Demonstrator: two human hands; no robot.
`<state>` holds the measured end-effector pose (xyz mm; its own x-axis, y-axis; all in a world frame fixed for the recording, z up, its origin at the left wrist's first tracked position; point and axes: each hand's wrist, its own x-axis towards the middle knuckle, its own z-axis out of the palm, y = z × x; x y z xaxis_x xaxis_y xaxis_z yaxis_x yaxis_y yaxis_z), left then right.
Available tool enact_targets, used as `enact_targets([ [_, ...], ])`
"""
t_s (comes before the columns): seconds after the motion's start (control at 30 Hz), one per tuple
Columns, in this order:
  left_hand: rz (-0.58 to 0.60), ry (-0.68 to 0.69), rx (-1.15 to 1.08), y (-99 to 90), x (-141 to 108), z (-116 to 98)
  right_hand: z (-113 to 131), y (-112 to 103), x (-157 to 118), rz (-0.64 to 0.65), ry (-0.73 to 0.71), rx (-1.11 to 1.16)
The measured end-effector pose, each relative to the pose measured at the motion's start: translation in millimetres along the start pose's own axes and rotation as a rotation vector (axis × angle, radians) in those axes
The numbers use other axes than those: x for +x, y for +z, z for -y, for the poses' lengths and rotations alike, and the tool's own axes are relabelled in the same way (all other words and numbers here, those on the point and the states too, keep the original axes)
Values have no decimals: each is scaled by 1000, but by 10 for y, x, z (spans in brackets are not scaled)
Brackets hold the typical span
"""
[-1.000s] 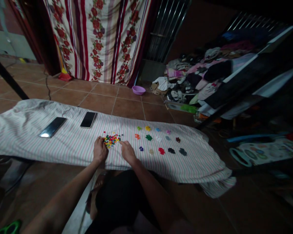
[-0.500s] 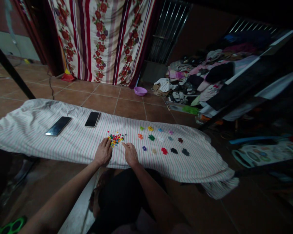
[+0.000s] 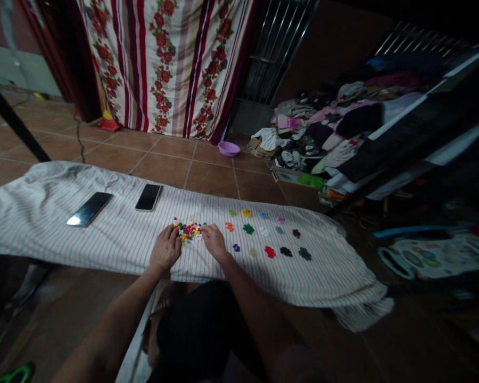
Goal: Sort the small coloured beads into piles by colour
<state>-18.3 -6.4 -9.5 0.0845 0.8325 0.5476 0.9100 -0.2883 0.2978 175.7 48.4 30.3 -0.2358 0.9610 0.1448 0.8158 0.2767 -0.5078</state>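
Mixed multicoloured pieces (image 3: 188, 232): loose pile on the striped cloth (image 3: 115, 239), centre of frame, slightly left, between the two hands.

Left hand (image 3: 166, 247): palm down at the pile's left edge, fingers extended and close together, fingertips beside the outer pieces; no grip visible. Right hand (image 3: 214, 240): at the pile's right edge, index finger reaching towards it, other fingers curled. Whether a piece sits between thumb and index cannot be told; fingertips too small and dim.

Right of centre, separate single-colour clusters in rough rows, among them orange cluster (image 3: 229, 227), dark green cluster (image 3: 248, 229), violet cluster (image 3: 236, 248) and red cluster (image 3: 269, 251). Phones, left of centre: one phone (image 3: 90, 209), another phone (image 3: 148, 197), both apart from the pile.

Technique, judged: fingering the pile appears to be the step in hand. Light fingertip contact should suit pieces this small; pressing hard may scatter them or drag the cloth. Left hand best kept low, as a soft edge. Right wrist best clear of the nearby violet and orange clusters.
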Motion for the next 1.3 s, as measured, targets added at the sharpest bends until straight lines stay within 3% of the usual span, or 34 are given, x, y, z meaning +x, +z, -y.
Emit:
enact_targets([
  [0.3,-1,-24,-34,-36,-14,-42,228,69,244,135,19,-128],
  [0.63,-17,-35,-29,-41,-2,-77,390,-1,411,242,63,-273],
  [0.83,-6,-23,10,-59,5,-86,421,-38,345,143,81,-182],
  [1.07,-1,41,-37,-62,-10,-51,393,-51,282,20,130,136],
  [1.3,-16,89,-4,-98,2,-56,148,5,120,-44,243,346],
])
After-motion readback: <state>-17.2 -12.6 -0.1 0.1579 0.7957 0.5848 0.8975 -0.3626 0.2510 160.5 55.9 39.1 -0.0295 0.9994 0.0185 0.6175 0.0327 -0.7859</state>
